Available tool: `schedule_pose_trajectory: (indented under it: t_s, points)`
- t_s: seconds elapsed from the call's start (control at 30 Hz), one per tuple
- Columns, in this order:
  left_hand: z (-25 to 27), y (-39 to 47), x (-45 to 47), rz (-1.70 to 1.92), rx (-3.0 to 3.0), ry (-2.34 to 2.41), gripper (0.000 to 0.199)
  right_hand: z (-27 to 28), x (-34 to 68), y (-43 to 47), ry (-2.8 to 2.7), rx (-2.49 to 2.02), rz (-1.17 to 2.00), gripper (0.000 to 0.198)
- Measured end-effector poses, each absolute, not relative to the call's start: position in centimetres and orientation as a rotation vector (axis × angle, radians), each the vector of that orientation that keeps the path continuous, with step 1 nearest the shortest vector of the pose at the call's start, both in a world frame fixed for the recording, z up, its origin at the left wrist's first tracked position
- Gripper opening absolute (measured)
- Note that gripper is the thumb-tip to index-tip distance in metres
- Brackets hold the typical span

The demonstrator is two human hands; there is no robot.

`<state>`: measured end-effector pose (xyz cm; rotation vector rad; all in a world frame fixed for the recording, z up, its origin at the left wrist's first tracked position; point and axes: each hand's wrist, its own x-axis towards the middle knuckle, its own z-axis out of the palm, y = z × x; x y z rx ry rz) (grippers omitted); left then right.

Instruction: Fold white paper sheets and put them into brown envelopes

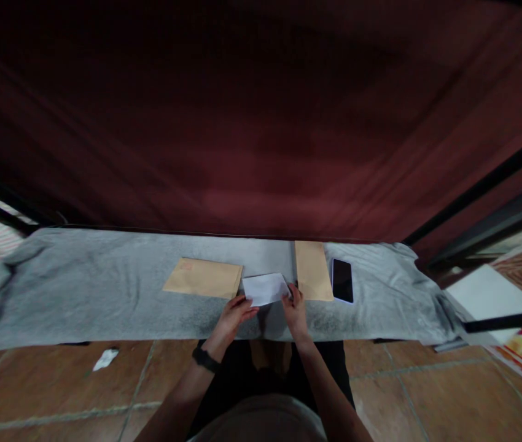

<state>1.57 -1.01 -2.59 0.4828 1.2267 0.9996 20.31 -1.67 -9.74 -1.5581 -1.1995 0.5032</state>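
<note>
Between my two hands is a folded sheet of white paper, held just above the cloth. My left hand pinches its lower left corner, fingers pressed together. At its right edge, my right hand grips the paper with thumb and curled fingers. A brown envelope lies flat to the left, close to my left hand, with a faint reddish mark at its upper left corner. Another brown envelope lies upright-oriented on the right, just past my right hand.
A phone with a pale case lies right of the envelopes. Grey cloth covers the narrow table. Behind it hangs a dark red curtain. Black bars stand at both sides. A crumpled white tissue is on the tiled floor.
</note>
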Motion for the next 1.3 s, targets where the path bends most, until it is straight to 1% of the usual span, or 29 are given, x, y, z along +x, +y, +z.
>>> schedule_pose_trajectory:
  t_s: [0.2, 0.27, 0.37, 0.53, 0.7, 0.8, 0.97, 1.03, 1.17, 1.23, 1.3]
  points:
    - [0.2, -1.6, 1.2, 0.984, 0.519, 0.948, 0.031, -7.3, 19.3, -3.9, -1.778, -1.620, 0.258, 0.066]
    - [1.3, -1.6, 1.3, 0.956, 0.592, 0.920, 0.037, -6.0, 19.0, -4.1, -1.895, -1.648, 0.217, 0.066]
    - [2.1, -1.2, 1.6, 0.894, 0.763, 0.958, 0.038, -4.2, 19.1, -4.0, -1.932, -1.644, 0.260, 0.063]
    - [2.7, -0.5, 1.8, 0.955, 0.997, 1.067, 0.025, -1.7, 19.6, -3.9, -1.946, -1.564, 0.372, 0.071]
    - [4.0, -0.3, 2.0, 0.943, 1.093, 1.065, 0.029, -0.4, 19.4, -4.2, -1.891, -1.377, 0.501, 0.073]
    - [4.7, -0.3, 2.1, 0.878, 1.084, 1.069, 0.031, -0.3, 19.3, -4.0, -1.770, -1.336, 0.565, 0.064]
    - [5.5, -0.1, 0.9, 0.857, 1.079, 1.150, 0.031, -0.3, 20.7, -3.3, -1.329, -1.462, 0.641, 0.029]
    - [5.8, 0.4, 0.1, 0.852, 1.105, 1.152, 0.029, 0.2, 21.7, -2.7, -1.231, -1.475, 0.676, 0.020]
    - [7.1, 2.2, -1.4, 0.877, 1.239, 1.192, 0.016, 2.5, 23.2, -0.3, -1.215, -1.379, 0.756, 0.019]
    - [8.1, 3.1, -2.1, 0.968, 1.302, 1.277, 0.012, 3.9, 23.8, 1.1, -1.230, -1.337, 0.683, 0.018]
    - [8.8, 3.6, -2.8, 1.065, 1.347, 1.301, 0.013, 4.9, 24.3, 2.1, -1.273, -1.279, 0.567, 0.014]
